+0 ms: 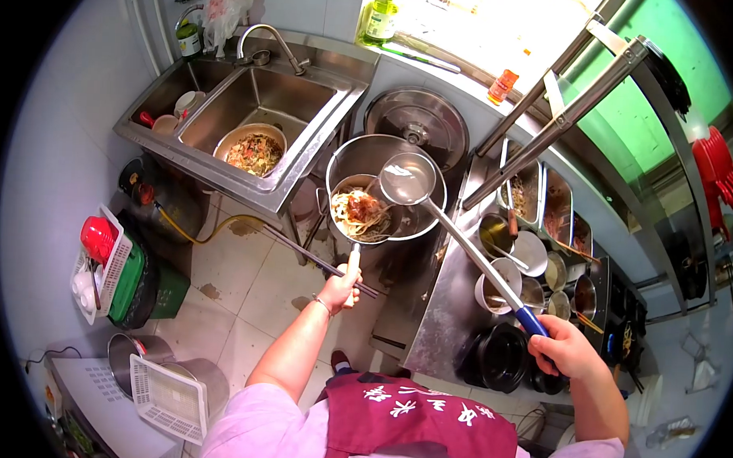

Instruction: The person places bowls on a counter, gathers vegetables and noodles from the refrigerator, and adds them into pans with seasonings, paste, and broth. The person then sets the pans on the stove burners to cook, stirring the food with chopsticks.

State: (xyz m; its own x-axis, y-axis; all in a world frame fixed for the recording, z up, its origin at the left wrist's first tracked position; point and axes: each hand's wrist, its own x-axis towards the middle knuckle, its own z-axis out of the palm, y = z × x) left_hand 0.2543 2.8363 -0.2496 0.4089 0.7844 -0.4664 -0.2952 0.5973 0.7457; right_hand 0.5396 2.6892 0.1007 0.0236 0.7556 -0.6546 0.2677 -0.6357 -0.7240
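My left hand (340, 291) is closed around the handle of a small strainer (357, 221) that holds noodles with reddish topping. Long chopsticks (297, 248) pass under or through the same hand. The strainer is over the left side of a large steel pot (423, 168). My right hand (563, 346) grips the blue handle of a long ladle (409, 179). Its round bowl is over the pot, beside the strainer, with liquid in it.
A steel sink (284, 97) at upper left contains a bowl of food (254, 154). Condiment pots and trays (523, 190) cover the counter (437, 324) at right. A large lid (417, 110) leans behind the pot. A metal rack (540, 126) rises at upper right.
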